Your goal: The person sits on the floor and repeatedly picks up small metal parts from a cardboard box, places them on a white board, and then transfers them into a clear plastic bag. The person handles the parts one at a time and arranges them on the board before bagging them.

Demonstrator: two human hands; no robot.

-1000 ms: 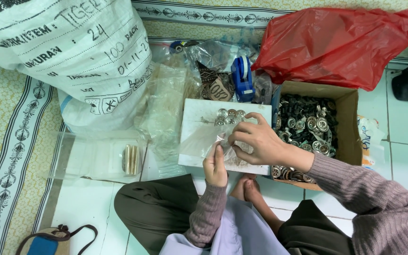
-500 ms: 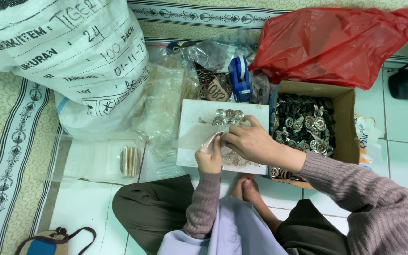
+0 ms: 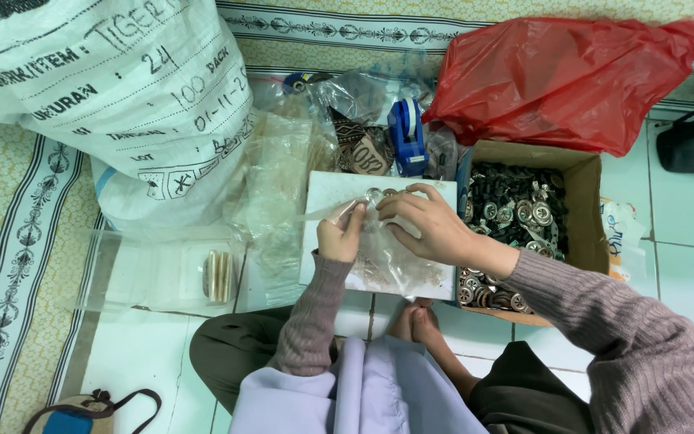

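Both hands meet over a white tray (image 3: 327, 189) on the floor, working a small clear plastic bag (image 3: 379, 257) that lies between them. The left hand (image 3: 339, 235) is closed, pinching the bag's mouth at its upper-left corner; from there the bag's long axis runs toward 5 o'clock, down across the tray. The right hand (image 3: 427, 225) sits just at 3 o'clock of the left, fingers curled loosely over the bag's top; whether it grips a metal button I cannot tell. A little heap of metal buttons (image 3: 387, 194) rests on the tray at 12 o'clock of the hands, nearest the right fingertips. At 3 o'clock, touching the tray's edge, stands a cardboard box (image 3: 588, 241) full of buttons. A blue tape dispenser (image 3: 406, 135) lies at 12 o'clock, a red plastic bag (image 3: 564, 76) at 1 o'clock, and a large white woven sack (image 3: 98, 96) at 10 o'clock. Packed clear bags (image 3: 218, 276) lie at 9 o'clock, well apart.
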